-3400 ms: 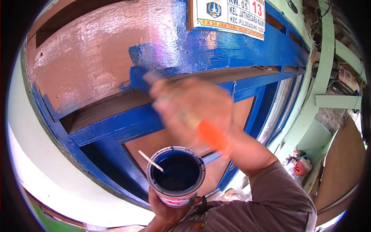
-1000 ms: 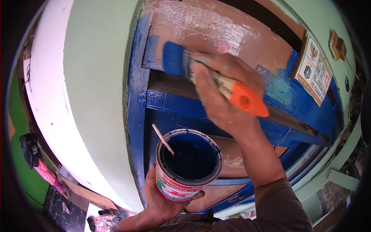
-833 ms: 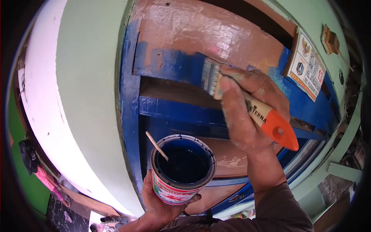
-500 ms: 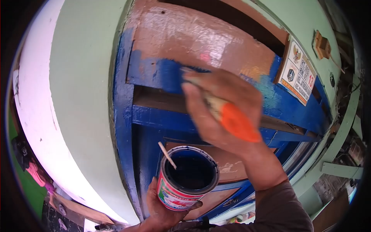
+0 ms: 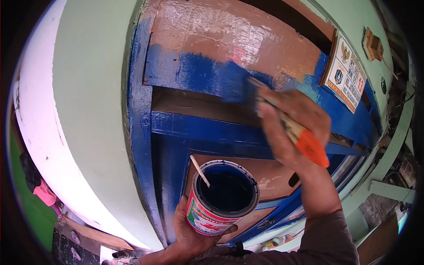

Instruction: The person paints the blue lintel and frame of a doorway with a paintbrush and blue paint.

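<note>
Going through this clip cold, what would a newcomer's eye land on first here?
Probably the orange-ended brush in the right hand, its blurred blue bristles at the upper board, which is blue along the bottom and brown above. Next, below it, the open paint can of dark blue in the left hand, a pale stick leaning in it. Then the white sign with a red 13, at upper right.

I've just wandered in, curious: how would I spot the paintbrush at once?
Look to the big panel, brown above and blue along its lower part. At that blue part, the right hand grips the paintbrush. Its bright orange handle end sets it apart from the pale stick in the paint can.
</note>
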The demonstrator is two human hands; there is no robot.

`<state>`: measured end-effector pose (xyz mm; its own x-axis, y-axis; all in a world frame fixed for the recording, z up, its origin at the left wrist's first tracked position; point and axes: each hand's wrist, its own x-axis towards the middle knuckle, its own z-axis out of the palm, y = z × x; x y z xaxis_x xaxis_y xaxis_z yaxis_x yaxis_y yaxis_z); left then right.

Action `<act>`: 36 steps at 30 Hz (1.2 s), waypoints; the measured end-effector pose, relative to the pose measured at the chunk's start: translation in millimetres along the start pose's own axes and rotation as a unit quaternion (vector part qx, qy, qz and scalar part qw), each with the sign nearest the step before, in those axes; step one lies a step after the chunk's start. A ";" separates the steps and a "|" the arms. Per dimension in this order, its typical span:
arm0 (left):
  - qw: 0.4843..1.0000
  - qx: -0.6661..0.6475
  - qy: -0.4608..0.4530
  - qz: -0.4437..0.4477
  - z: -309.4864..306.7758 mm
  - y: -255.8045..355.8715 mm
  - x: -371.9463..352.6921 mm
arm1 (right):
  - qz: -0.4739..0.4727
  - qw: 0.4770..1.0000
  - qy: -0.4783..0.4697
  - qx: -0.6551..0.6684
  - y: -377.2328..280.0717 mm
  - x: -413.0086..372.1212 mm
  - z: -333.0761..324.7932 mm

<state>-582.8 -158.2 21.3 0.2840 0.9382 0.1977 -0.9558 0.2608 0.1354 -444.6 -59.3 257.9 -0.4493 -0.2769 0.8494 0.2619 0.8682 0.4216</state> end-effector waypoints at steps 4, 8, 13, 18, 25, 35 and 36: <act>0.999 -0.030 -0.030 -0.004 -13.1 2.1 -7.1 | 0.041 0.998 -0.011 -0.056 -14.3 0.5 -34.9; 0.987 0.076 0.126 0.062 12.0 -7.4 -16.1 | 0.119 0.979 0.086 0.141 -26.1 44.0 -12.9; 0.999 -0.013 0.004 0.044 -6.2 -11.9 -19.4 | 0.157 0.958 0.075 0.229 -25.7 118.0 29.1; 0.997 -0.001 0.002 0.074 -0.7 -12.6 -19.6 | 0.131 0.977 0.074 0.150 -15.7 159.7 60.5; 0.995 -0.039 -0.010 0.086 -3.5 -15.4 -18.5 | 0.153 0.963 0.048 0.216 -33.3 162.7 55.9; 0.997 -0.011 0.024 0.066 -4.7 -17.2 -15.1 | 0.189 0.980 0.001 0.067 -42.5 200.3 45.9; 0.997 -0.010 0.026 0.065 -5.8 -17.5 -14.8 | 0.231 0.969 -0.018 0.092 -51.0 201.1 38.5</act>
<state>-570.7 -175.4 10.3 0.1532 0.9748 0.1620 -0.9859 0.1397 0.0917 -581.2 -143.4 394.9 -0.3508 0.1694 0.9210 0.2874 0.9555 -0.0663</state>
